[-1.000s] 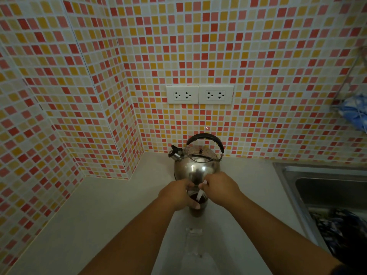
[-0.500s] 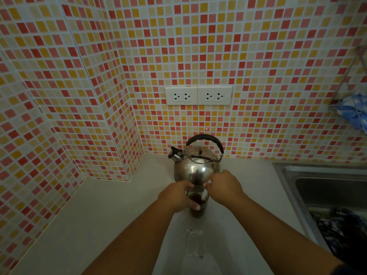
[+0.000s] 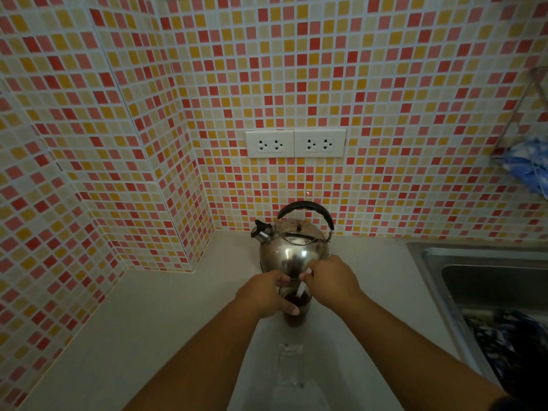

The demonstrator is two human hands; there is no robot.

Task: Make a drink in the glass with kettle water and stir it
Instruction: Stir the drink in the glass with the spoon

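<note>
A clear glass [image 3: 295, 317] with dark brown drink stands on the pale counter [image 3: 166, 330]. My left hand [image 3: 264, 295] wraps around its left side. My right hand [image 3: 332, 281] pinches a thin white stirrer [image 3: 302, 287] that slants down into the drink. Just behind the glass stands a shiny steel kettle [image 3: 292, 250] with a black arched handle and its spout pointing left.
A steel sink [image 3: 486, 280] with dark patterned items inside lies at the right. A clear empty wrapper [image 3: 290, 363] lies on the counter in front of the glass. Double wall sockets [image 3: 295, 143] sit above the kettle. A wire rack with blue cloth [image 3: 530, 164] hangs at far right.
The white stirrer has shifted inside the glass, hidden behind my right hand half a second ago and showing again now. My left hand has stayed on the glass.
</note>
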